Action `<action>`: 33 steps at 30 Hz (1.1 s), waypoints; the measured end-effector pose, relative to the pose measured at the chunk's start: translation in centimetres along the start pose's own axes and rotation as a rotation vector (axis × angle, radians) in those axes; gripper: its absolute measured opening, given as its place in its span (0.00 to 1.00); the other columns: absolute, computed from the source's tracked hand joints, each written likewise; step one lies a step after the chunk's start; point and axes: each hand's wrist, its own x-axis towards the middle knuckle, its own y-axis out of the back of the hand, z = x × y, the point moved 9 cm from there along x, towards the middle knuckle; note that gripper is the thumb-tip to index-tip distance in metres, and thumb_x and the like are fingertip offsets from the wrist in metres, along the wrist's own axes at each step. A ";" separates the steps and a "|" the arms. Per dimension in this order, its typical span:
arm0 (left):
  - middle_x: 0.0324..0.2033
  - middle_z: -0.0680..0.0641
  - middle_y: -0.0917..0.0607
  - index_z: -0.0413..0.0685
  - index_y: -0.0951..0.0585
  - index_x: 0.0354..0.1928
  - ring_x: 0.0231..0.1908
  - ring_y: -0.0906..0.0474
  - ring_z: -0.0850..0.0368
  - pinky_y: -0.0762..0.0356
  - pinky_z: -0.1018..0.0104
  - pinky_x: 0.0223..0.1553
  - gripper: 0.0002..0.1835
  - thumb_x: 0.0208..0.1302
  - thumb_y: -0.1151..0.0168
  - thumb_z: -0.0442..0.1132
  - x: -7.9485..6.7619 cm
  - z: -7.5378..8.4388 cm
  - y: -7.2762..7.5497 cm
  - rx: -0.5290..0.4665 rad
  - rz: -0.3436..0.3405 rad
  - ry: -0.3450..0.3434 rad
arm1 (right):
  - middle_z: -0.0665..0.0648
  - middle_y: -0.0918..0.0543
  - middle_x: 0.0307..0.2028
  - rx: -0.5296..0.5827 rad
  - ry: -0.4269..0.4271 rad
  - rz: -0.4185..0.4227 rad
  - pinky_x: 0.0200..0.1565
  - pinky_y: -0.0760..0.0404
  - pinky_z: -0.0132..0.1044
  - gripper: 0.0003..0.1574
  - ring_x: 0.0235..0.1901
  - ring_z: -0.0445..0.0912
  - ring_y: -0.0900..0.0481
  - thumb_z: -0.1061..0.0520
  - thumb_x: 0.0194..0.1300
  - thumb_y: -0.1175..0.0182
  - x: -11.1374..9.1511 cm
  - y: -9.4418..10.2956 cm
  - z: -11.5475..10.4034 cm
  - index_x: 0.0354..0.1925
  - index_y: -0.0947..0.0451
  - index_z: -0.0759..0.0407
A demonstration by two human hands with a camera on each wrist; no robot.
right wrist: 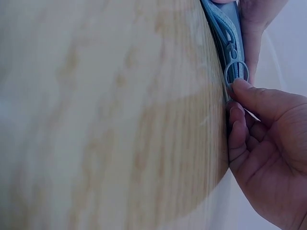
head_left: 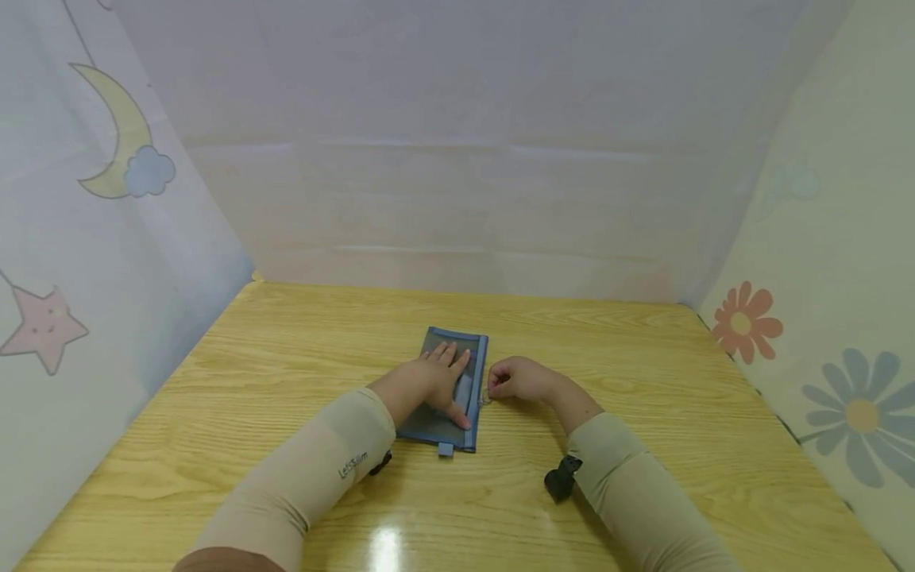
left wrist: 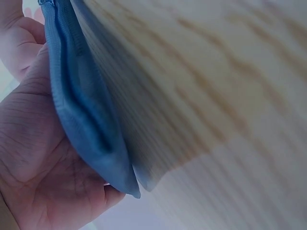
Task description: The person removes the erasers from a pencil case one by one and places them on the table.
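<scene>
A blue zip pouch (head_left: 422, 427) with a see-through mesh front lies flat on the table, its zipper edge (head_left: 480, 373) on the right. Fingers spread, my left hand (head_left: 432, 383) presses down on top of the pouch. Something pale shows through the mesh beside that hand; its kind is unclear. My right hand (head_left: 526, 380) is just right of the zipper edge. In the right wrist view, its thumb and curled forefinger pinch the ring pull (right wrist: 226, 72) hanging from the zipper slider (right wrist: 232, 50). In the left wrist view the pouch (left wrist: 91, 120) bulges along its edge above the table.
The wooden table (head_left: 608, 492) runs back to a pale wall sheet (head_left: 465, 199). Printed side sheets stand at left and right, one with a moon (head_left: 129, 119), the other with flowers (head_left: 861, 415). A small blue tab (head_left: 445, 450) sticks out from the pouch's near edge.
</scene>
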 end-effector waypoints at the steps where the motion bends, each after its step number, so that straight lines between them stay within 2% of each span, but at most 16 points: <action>1: 0.70 0.43 0.66 0.57 0.66 0.71 0.69 0.71 0.48 0.62 0.51 0.66 0.73 0.23 0.46 0.82 0.1 0.0 -0.1 -0.003 -0.002 0.000 | 0.49 0.27 0.22 0.001 0.000 0.000 0.28 0.34 0.34 0.06 0.23 0.42 0.33 0.60 0.61 0.41 0.0 0.0 0.0 0.27 0.24 0.57; 8: 0.70 0.44 0.67 0.58 0.67 0.71 0.69 0.72 0.49 0.62 0.51 0.66 0.77 0.14 0.49 0.85 0.4 -0.2 -0.4 -0.010 -0.010 0.008 | 0.49 0.29 0.22 0.020 -0.009 0.014 0.28 0.35 0.34 0.07 0.23 0.43 0.34 0.61 0.62 0.43 0.0 0.0 -0.3 0.27 0.25 0.60; 19: 0.70 0.45 0.69 0.59 0.70 0.70 0.68 0.74 0.48 0.61 0.52 0.66 0.74 0.20 0.46 0.83 0.9 -0.3 -0.6 0.005 -0.016 0.027 | 0.52 0.25 0.23 0.036 -0.029 0.029 0.27 0.30 0.35 0.07 0.23 0.43 0.30 0.61 0.63 0.44 0.2 0.5 -0.1 0.28 0.25 0.61; 33: 0.70 0.45 0.68 0.58 0.68 0.70 0.69 0.74 0.50 0.63 0.51 0.66 0.76 0.17 0.48 0.84 0.8 -0.3 -0.5 -0.001 -0.015 0.017 | 0.56 0.22 0.27 0.092 -0.042 0.063 0.30 0.26 0.37 0.07 0.26 0.46 0.25 0.63 0.65 0.47 0.1 0.8 0.1 0.30 0.26 0.64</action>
